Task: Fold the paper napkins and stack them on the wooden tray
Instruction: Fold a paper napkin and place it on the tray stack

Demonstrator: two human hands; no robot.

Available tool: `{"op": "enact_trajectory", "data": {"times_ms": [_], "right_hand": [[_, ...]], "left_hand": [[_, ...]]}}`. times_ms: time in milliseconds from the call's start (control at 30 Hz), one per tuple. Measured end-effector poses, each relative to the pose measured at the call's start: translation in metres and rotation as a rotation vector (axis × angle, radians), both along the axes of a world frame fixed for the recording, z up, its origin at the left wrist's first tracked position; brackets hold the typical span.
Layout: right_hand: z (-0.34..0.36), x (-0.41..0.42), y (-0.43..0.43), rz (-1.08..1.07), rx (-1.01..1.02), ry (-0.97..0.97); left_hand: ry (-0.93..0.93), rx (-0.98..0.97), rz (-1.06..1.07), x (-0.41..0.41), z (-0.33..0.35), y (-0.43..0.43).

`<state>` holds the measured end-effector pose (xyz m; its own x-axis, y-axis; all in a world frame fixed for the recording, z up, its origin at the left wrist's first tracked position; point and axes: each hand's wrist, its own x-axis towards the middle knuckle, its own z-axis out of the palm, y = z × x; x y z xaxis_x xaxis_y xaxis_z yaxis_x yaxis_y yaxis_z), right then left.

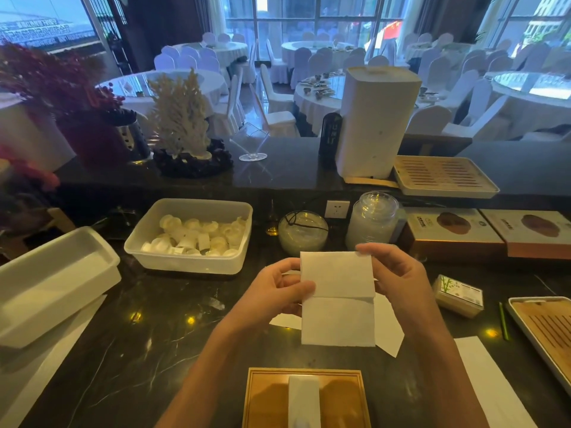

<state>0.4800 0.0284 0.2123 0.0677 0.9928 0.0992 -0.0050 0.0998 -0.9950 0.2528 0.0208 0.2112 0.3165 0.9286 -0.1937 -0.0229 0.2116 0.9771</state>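
Note:
I hold a white paper napkin [337, 299] up above the dark counter, its top part folded down to a crease across the middle. My left hand [279, 291] pinches its left edge at the crease. My right hand [398, 279] grips the top right corner and right edge. Below, at the near edge, lies the wooden tray [265, 396] with a narrow folded white napkin [303, 400] lying along its middle. More loose white napkins [390, 327] lie on the counter behind the held one.
A clear tub of white napkin rings [191, 236] stands at the left centre, a white bin [52, 282] further left. Glass jars [372, 219], boxes [454, 233], a napkin pack [458, 296] and a slatted tray [543, 332] are on the right. Paper sheets [491, 381] lie near right.

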Motion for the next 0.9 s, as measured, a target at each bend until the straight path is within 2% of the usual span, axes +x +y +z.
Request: {"op": "enact_trajectory", "data": {"times_ms": [67,167,267,633,900], "right_hand": [[-0.003,-0.002,0.005,0.03,-0.097,0.055],[-0.007,-0.004,0.004,0.1,-0.405,0.097],[-0.02,0.0,-0.005,0.146,-0.347,-0.067],[-0.026,-0.001,-0.011,0.111,-0.276,-0.061],[-0.029,-0.003,-0.009,0.066,-0.265,0.02]], "left_hand": [[-0.002,0.005,0.024,0.0,-0.002,0.003],[0.001,0.009,0.076,0.001,-0.004,0.007],[0.026,0.026,0.097,0.0,-0.008,0.01],[0.044,0.078,0.112,-0.002,-0.01,0.01],[-0.108,-0.003,0.095,-0.004,-0.009,0.001]]}}
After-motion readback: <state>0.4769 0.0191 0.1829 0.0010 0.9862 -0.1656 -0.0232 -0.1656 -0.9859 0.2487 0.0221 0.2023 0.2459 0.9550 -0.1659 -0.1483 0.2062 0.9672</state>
